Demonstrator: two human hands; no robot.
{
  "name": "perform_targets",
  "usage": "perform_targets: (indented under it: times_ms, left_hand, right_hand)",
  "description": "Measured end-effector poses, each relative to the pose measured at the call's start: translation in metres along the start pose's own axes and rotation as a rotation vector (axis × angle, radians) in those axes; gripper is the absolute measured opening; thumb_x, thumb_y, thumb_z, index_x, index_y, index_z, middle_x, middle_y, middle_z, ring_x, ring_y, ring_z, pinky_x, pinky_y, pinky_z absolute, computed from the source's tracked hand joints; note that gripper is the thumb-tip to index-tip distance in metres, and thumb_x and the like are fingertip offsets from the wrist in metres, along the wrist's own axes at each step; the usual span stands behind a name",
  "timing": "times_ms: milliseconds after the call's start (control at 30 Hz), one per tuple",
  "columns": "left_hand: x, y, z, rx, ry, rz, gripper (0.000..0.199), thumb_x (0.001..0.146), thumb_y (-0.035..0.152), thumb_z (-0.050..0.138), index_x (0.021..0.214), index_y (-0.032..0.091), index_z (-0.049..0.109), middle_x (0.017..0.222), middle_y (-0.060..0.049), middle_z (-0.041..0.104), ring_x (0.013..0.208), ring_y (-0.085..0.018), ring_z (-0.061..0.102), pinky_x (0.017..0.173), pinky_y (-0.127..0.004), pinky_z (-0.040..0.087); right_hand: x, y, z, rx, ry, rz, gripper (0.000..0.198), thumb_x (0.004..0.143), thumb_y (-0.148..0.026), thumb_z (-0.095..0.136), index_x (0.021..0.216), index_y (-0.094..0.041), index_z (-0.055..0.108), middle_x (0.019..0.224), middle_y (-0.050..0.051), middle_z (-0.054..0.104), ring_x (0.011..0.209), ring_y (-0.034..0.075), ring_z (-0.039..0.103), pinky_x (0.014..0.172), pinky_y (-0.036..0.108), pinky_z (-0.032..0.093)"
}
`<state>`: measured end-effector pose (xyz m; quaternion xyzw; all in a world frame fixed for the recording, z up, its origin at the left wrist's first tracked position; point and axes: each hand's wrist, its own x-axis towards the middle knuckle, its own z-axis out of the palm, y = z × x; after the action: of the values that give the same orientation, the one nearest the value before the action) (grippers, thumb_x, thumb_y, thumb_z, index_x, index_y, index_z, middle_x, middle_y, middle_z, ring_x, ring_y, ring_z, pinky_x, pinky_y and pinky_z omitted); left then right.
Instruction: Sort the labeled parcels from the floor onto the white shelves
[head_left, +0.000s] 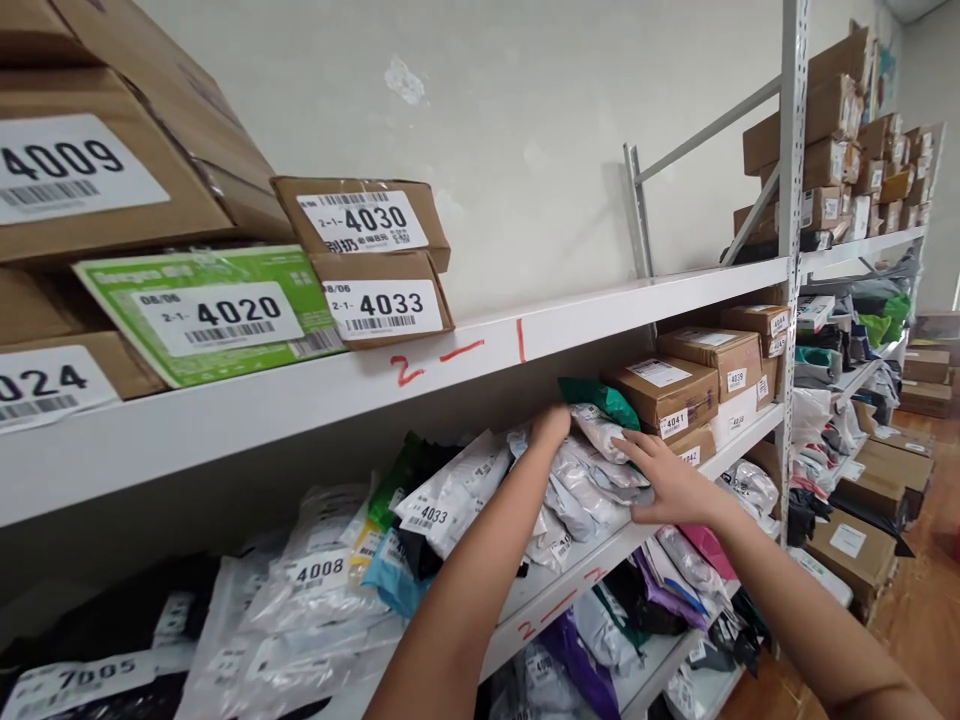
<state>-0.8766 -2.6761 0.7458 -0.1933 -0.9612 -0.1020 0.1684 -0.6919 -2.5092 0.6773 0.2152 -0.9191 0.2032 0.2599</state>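
Observation:
My left hand [551,428] reaches into a row of plastic mailing bags on the middle shelf. Its fingers are hidden behind the bags, so its grip cannot be seen. On the right side of the same pile, my right hand [667,478] has its fingers spread, fingertips against a white mailing bag [598,432]. Between the hands lie several clear and white bags [581,480]. A green bag [604,398] sits behind them. Left of my left forearm, a white bag labelled 4033 [457,490] leans on the others.
Cardboard boxes [664,390] stand right of my right hand, before a metal upright [791,230]. The upper shelf's edge [480,345] runs above my hands. More bags fill the lower shelf [517,645]. Numbered boxes [367,215] sit at upper left.

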Motion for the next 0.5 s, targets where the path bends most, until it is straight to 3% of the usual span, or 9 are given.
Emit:
perform_targets:
  times_ms: [67,133,233,300,433,500]
  left_hand:
    - [-0.003,0.004,-0.011,-0.059,0.086,-0.029,0.050,0.103,0.024,0.026,0.127,0.006,0.066,0.133,-0.027,0.065,0.126,-0.036,0.062,0.101,-0.044,0.049]
    - [-0.008,0.010,-0.017,-0.133,0.101,0.028,0.059,0.103,0.027,0.016,0.123,0.010,0.069,0.135,-0.021,0.066,0.129,-0.033,0.060,0.106,-0.040,0.047]
    - [-0.015,0.019,-0.018,-0.232,-0.086,0.202,0.045,0.096,0.036,0.035,0.101,0.017,0.076,0.114,-0.008,0.076,0.112,-0.026,0.069,0.096,-0.030,0.052]
    - [-0.018,0.022,-0.016,-0.266,-0.237,0.280,0.037,0.086,0.038,0.049,0.101,0.019,0.077,0.109,-0.004,0.079,0.107,-0.025,0.071,0.091,-0.028,0.054]
    - [-0.020,0.020,-0.017,-0.258,-0.404,0.314,0.054,0.085,0.052,0.048,0.126,0.025,0.070,0.137,-0.002,0.070,0.127,-0.029,0.062,0.109,-0.036,0.046]
    - [-0.018,0.021,-0.021,-0.225,-0.485,0.325,0.060,0.086,0.060,0.045,0.129,0.026,0.069,0.140,-0.002,0.068,0.131,-0.029,0.061,0.112,-0.035,0.045]
  right_hand:
    - [-0.010,0.004,0.019,0.089,0.129,0.123,0.089,0.073,-0.024,0.078,0.152,-0.019,0.037,0.148,0.021,0.048,0.135,0.034,0.052,0.109,0.052,0.050]
    - [-0.012,0.005,0.044,0.164,0.198,0.274,0.079,0.075,-0.026,0.077,0.145,-0.019,0.039,0.137,0.019,0.057,0.124,0.033,0.061,0.103,0.051,0.053]
    - [-0.008,0.004,0.081,0.290,0.255,0.399,0.091,0.071,-0.030,0.083,0.144,-0.015,0.031,0.136,0.023,0.061,0.124,0.035,0.064,0.103,0.050,0.054]
    - [-0.004,0.001,0.099,0.348,0.314,0.444,0.098,0.070,-0.030,0.083,0.146,-0.014,0.024,0.137,0.023,0.063,0.123,0.036,0.065,0.101,0.049,0.055]
    - [0.007,-0.009,0.120,0.299,0.385,0.568,0.095,0.078,-0.030,0.074,0.151,-0.005,0.018,0.127,0.025,0.068,0.113,0.037,0.069,0.095,0.051,0.057]
    - [0.012,-0.014,0.127,0.231,0.388,0.573,0.093,0.080,-0.029,0.070,0.152,-0.001,0.018,0.125,0.029,0.068,0.112,0.039,0.069,0.095,0.053,0.056]
